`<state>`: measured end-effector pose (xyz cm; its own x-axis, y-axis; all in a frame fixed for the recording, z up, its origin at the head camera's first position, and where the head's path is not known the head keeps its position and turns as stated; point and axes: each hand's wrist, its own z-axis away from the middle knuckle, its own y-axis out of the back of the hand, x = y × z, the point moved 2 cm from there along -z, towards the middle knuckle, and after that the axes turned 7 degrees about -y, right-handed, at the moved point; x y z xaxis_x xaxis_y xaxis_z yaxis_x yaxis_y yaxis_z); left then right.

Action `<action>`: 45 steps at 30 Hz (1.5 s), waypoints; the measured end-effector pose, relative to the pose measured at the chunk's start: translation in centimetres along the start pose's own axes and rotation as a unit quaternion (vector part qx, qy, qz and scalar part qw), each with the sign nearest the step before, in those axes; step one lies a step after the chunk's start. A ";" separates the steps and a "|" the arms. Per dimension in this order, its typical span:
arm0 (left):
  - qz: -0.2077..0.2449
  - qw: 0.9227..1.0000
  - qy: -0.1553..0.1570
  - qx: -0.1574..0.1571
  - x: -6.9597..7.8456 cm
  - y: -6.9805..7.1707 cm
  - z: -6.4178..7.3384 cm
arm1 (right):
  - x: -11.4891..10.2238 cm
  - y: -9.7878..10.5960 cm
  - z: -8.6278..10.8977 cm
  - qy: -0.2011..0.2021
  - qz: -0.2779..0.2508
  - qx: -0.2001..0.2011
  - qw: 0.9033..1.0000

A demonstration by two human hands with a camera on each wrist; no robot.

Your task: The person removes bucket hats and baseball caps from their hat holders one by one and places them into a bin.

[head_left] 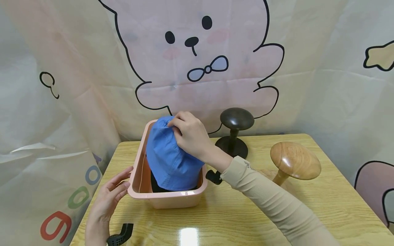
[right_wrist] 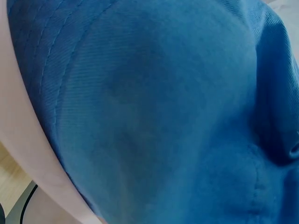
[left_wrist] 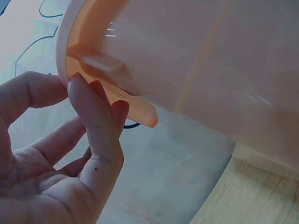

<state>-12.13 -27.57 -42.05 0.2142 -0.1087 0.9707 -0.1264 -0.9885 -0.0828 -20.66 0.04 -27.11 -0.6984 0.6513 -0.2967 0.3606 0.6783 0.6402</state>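
A pink plastic bin (head_left: 175, 201) stands on the table, tilted a little in the head view. In it lies a blue cap (head_left: 169, 167), its stitched fabric filling the right wrist view. My right hand (head_left: 191, 133) pinches the cap's cloth near its top, at the far end of the bin. My left hand (head_left: 107, 196) holds the bin's left rim, thumb and fingers meeting at the rim (left_wrist: 63, 51) in the left wrist view. Something black (head_left: 155, 184) shows under the cap; its kind is hidden.
Right of the bin, a black mushroom-shaped stand (head_left: 237, 119) is at the table's back. A wooden stand (head_left: 295, 160) of like shape is farther right, partly behind my right sleeve. A printed cloth (head_left: 197, 92) hangs behind the wooden table (head_left: 246, 218).
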 end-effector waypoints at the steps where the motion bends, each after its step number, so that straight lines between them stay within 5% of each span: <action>1: 0.000 1.000 0.000 0.000 0.0 0.0 0.0 | -0.1 -0.2 0.0 0.004 0.005 -0.002 1.000; 23: -0.001 1.000 -0.002 -0.003 0.1 0.0 0.0 | -1.3 -4.4 -1.0 0.057 0.061 -0.119 0.989; 34: -0.014 1.000 0.015 0.011 -0.1 0.0 0.0 | -1.5 -4.7 -0.7 0.077 0.150 -0.199 0.965; 45: -0.010 1.000 -0.002 -0.005 0.0 0.0 0.0 | 1.1 -4.7 -0.1 0.002 0.156 -0.318 0.935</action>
<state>-12.17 -27.60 -42.05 0.2206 -0.0901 0.9712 -0.1323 -0.9893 -0.0617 -23.19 -2.46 -30.33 -0.6231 0.7818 -0.0232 0.1083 0.1157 0.9874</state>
